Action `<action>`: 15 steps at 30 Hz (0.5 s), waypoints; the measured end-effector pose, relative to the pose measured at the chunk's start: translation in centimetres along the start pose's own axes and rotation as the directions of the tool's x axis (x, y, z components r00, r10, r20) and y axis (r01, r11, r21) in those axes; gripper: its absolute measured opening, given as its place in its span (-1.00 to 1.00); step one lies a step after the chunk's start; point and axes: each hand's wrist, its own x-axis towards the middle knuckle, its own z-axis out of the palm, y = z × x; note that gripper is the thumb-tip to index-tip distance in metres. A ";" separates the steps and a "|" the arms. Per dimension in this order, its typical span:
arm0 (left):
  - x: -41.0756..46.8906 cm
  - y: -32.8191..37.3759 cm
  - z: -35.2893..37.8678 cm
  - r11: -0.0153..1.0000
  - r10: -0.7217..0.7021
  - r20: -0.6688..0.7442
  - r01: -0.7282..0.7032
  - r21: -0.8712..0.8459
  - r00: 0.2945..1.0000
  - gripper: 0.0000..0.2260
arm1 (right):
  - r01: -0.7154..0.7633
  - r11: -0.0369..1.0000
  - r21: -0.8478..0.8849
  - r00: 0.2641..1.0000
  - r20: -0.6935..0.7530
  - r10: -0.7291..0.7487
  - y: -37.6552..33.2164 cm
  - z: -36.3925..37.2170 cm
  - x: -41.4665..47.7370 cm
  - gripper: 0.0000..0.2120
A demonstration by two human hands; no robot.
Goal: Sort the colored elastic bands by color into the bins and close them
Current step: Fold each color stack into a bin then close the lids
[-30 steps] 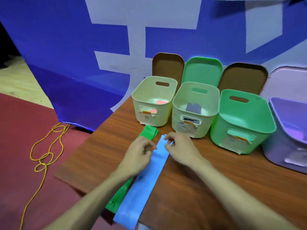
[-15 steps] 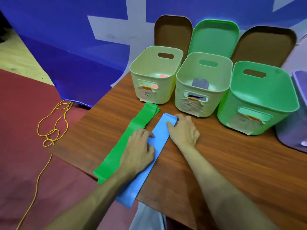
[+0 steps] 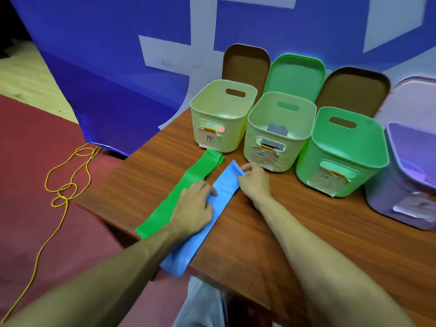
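A blue elastic band lies flat along the wooden table, its near end hanging over the front edge. Beside it on the left lies a green band. My left hand rests flat across both bands at their middle. My right hand pinches the far end of the blue band and lifts its edge slightly. Behind stand open bins: a cream bin holding something pink, a cream bin holding a grey band, a green bin and a purple bin.
Lids lean on the blue wall behind the bins: a brown lid, a green lid, another brown lid, a pale lid. A yellow cord lies on the red floor at the left.
The view has come closer and tilted down. My left hand has slid toward me along the bands. My right hand now lifts the blue band's far end.
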 end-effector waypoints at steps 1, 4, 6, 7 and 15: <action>0.1 0.1 -0.2 1.000 0.007 0.028 -0.007 0.024 1.000 -0.65 | -0.002 1.000 0.028 1.000 0.004 0.001 -0.1 -0.8 -0.5 -0.76; 0.5 0.8 -1.8 0.996 -0.004 0.175 -0.011 0.086 0.984 -0.64 | -0.004 0.996 0.094 1.000 0.021 0.002 -0.2 -3.1 -2.3 -0.84; 0.7 1.3 -2.7 0.996 -0.044 0.263 0.023 0.082 0.964 -0.63 | 0.011 0.991 0.131 0.999 0.044 -0.017 0.0 -4.5 -3.8 -0.84; 0.7 1.8 -3.0 0.998 -0.059 0.280 0.052 0.031 0.958 -0.61 | 0.012 0.981 0.194 0.997 0.072 -0.026 0.2 -5.1 -4.5 -0.82; -2.0 7.1 -3.3 0.978 0.029 0.423 0.062 -0.199 0.906 -0.44 | 0.134 0.890 0.436 0.987 0.018 -0.158 0.6 -13.6 -9.2 -0.83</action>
